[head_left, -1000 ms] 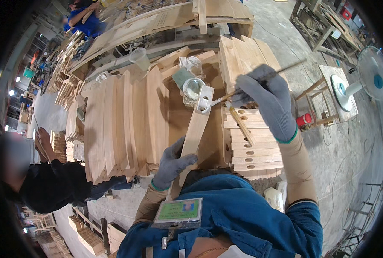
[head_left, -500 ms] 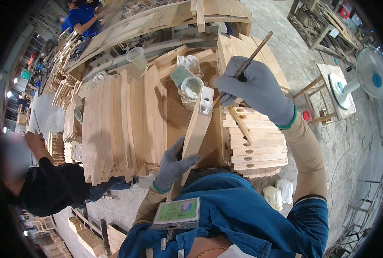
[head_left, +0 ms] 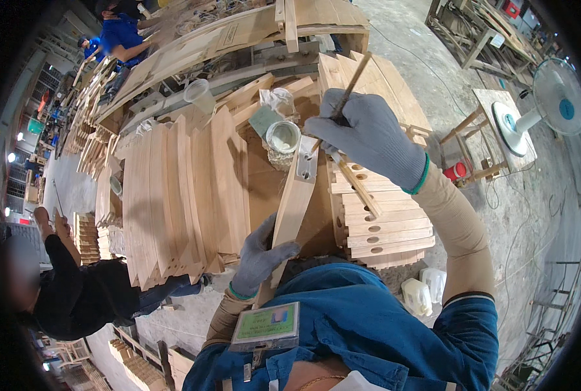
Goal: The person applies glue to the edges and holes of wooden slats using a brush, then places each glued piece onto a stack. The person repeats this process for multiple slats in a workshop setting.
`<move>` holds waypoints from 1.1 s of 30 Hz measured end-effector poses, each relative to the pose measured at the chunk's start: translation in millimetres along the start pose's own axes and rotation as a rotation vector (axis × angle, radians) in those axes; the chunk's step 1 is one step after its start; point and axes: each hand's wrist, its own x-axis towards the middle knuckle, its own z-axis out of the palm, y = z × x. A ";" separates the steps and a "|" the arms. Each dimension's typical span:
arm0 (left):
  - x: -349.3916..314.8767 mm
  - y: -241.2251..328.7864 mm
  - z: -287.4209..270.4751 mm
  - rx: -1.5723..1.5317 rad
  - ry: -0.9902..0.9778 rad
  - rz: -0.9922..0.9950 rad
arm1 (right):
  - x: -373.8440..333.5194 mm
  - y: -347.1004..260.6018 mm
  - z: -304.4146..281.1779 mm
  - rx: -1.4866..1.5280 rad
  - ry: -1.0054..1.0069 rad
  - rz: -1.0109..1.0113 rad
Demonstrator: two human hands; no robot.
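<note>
My left hand [head_left: 259,255], in a grey glove with a green cuff, is closed round the lower part of a long pale wooden piece [head_left: 291,210]. The piece slants upward and away, with a slot and whitish wet paste at its far end. In my gloved right hand [head_left: 378,138] is a thin wooden stick [head_left: 357,77], pinched between the fingers. Its lower tip reaches the pasted end of the piece. Just left of that end stands a tub of white paste [head_left: 283,136], its outside crusted. A narrow wooden strip [head_left: 357,187] lies below my right hand.
Curved boards [head_left: 173,195] stand in rows on the left; slotted pieces [head_left: 388,231] are stacked on the right. A clear plastic cup [head_left: 200,96] stands behind the boards. A fan [head_left: 515,127] rests on a stool. One person [head_left: 82,287] is at the left, others beyond.
My right hand has shifted slightly left, and the stick's tip has moved from beside the piece onto its pasted end. My left hand keeps its hold.
</note>
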 end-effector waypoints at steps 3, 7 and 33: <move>0.1 1.1 -0.8 0.022 -0.010 0.032 | -5.4 -3.4 -5.0 0.157 0.006 0.122; 3.7 -1.7 -3.9 0.096 0.039 0.048 | -11.8 0.0 -2.5 0.767 0.179 0.319; 4.3 30.0 -61.2 -0.087 -0.063 0.074 | -11.0 21.3 100.9 1.142 0.612 -0.016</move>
